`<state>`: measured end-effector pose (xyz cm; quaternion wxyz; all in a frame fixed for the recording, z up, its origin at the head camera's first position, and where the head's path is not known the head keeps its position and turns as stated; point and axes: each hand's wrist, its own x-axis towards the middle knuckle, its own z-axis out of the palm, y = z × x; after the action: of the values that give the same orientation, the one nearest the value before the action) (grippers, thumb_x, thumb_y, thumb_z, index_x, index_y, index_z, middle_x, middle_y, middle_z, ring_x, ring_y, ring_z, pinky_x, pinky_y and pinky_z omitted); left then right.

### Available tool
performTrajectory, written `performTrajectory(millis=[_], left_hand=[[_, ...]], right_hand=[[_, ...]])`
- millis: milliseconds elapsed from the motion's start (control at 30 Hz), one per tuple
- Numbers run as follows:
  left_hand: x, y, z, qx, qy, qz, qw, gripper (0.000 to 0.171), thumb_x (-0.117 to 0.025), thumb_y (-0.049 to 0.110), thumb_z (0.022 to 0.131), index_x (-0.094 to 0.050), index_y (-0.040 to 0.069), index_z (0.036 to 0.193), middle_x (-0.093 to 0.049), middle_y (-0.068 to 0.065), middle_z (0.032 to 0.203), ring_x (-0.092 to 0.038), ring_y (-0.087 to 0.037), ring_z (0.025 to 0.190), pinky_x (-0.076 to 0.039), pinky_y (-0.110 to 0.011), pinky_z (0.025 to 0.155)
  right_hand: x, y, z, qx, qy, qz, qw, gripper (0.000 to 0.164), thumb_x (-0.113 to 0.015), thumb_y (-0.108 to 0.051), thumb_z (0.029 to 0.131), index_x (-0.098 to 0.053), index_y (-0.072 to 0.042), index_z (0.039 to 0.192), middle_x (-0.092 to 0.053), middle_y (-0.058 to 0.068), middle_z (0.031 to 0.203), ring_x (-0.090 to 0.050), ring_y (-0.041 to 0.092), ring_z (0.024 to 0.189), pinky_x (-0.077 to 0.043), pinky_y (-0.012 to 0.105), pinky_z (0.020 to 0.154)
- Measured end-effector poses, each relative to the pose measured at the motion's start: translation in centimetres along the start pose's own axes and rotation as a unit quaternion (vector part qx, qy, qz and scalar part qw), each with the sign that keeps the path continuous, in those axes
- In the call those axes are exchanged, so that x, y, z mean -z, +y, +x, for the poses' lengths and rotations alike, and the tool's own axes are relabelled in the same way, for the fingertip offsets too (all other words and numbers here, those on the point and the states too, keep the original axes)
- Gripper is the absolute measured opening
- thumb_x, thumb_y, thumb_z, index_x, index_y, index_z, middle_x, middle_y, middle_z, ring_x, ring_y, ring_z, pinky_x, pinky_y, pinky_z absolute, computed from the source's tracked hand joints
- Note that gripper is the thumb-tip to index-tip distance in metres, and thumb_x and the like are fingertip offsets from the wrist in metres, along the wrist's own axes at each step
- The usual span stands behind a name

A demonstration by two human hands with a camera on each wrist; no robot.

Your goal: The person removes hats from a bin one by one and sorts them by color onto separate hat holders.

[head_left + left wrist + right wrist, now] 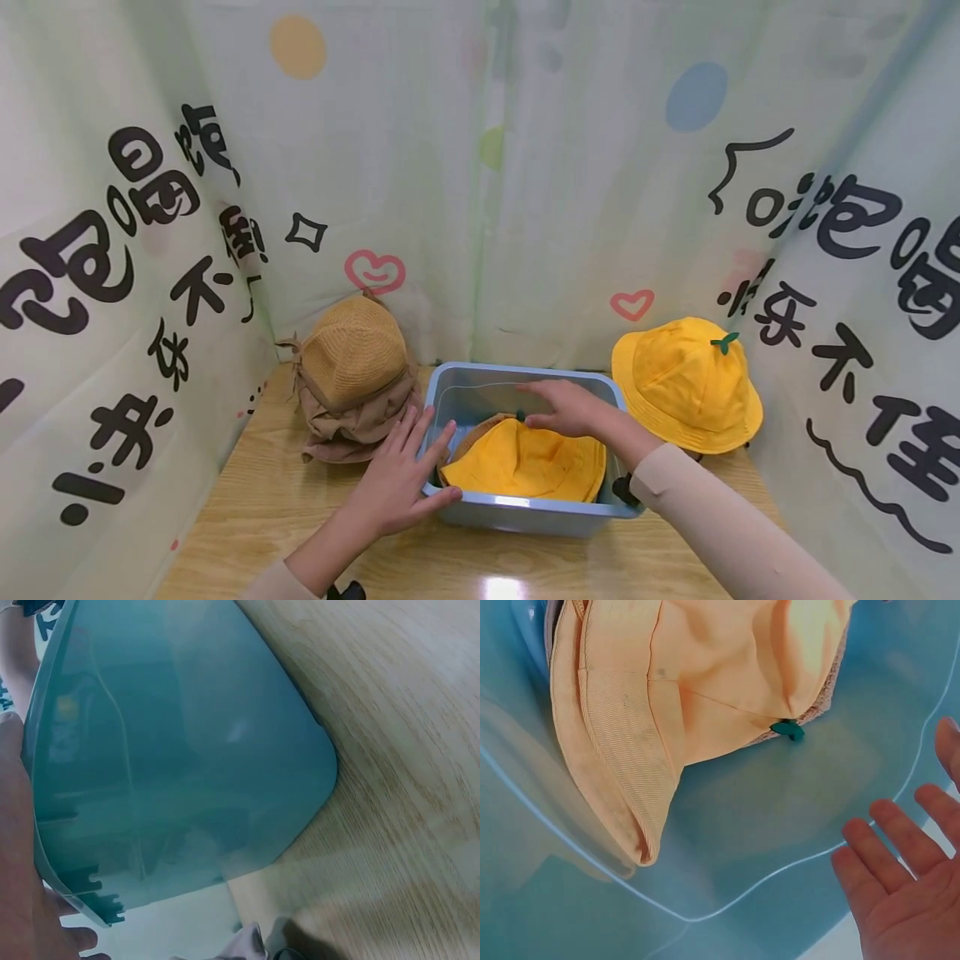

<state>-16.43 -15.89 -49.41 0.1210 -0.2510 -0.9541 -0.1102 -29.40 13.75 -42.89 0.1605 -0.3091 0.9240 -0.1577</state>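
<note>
A blue plastic bin (525, 518) sits on the table, a folded yellow hat (536, 467) inside it. Under that hat, the edge of a brown woven one (826, 701) peeks out. My left hand (401, 479) rests on the bin's left front rim, fingers spread and straight. In the left wrist view, part of this hand (19, 862) lies along the rim, beside the bin's outer wall (202, 750). Over the right back of the bin hovers my right hand (566, 408), holding nothing. The right wrist view shows its fingers (889, 851) extended, apart from the yellow hat and its green sprout (787, 729).
Left of the bin stands a straw-topped hat (360, 350) above mauve-brown fabric hats (352, 425). To the right is another yellow hat (682, 383) with a green sprout. Printed curtains (465, 208) enclose the wooden table (240, 508) at the back and both sides.
</note>
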Motion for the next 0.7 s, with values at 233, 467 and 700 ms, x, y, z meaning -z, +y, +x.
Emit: performTrajectory(millis=[233, 467, 700], left_hand=[[0.0, 0.1, -0.1, -0.004, 0.013, -0.001, 0.9999, 0.085, -0.044, 0.073, 0.093, -0.023, 0.025, 0.160, -0.024, -0.022, 0.162, -0.021, -0.047, 0.148, -0.030, -0.062, 0.113], [0.0, 0.2, 0.0, 0.007, -0.001, -0.007, 0.9999, 0.084, -0.043, 0.073, 0.093, -0.021, 0.027, 0.160, -0.020, -0.020, 0.164, -0.016, -0.045, 0.150, -0.028, -0.061, 0.115], [-0.1, 0.1, 0.0, 0.005, 0.004, -0.006, 1.0000, 0.084, -0.044, 0.073, 0.093, -0.019, 0.028, 0.160, -0.021, -0.021, 0.163, -0.017, -0.044, 0.150, -0.029, -0.061, 0.114]], right_hand=[[-0.8, 0.6, 1.2, -0.018, -0.029, 0.005, 0.999, 0.059, -0.068, -0.031, 0.096, -0.049, -0.010, 0.148, -0.053, 0.010, 0.147, -0.050, 0.031, 0.134, -0.041, 0.050, 0.110], [-1.4, 0.4, 2.0, -0.017, -0.047, -0.004, 0.999, 0.056, -0.068, -0.028, 0.096, -0.051, -0.009, 0.146, -0.054, 0.011, 0.146, -0.050, 0.032, 0.134, -0.040, 0.050, 0.111], [-2.0, 0.6, 2.2, -0.034, -0.061, 0.015, 0.997, 0.056, -0.069, -0.025, 0.096, -0.050, -0.011, 0.147, -0.053, 0.011, 0.147, -0.048, 0.035, 0.135, -0.038, 0.053, 0.111]])
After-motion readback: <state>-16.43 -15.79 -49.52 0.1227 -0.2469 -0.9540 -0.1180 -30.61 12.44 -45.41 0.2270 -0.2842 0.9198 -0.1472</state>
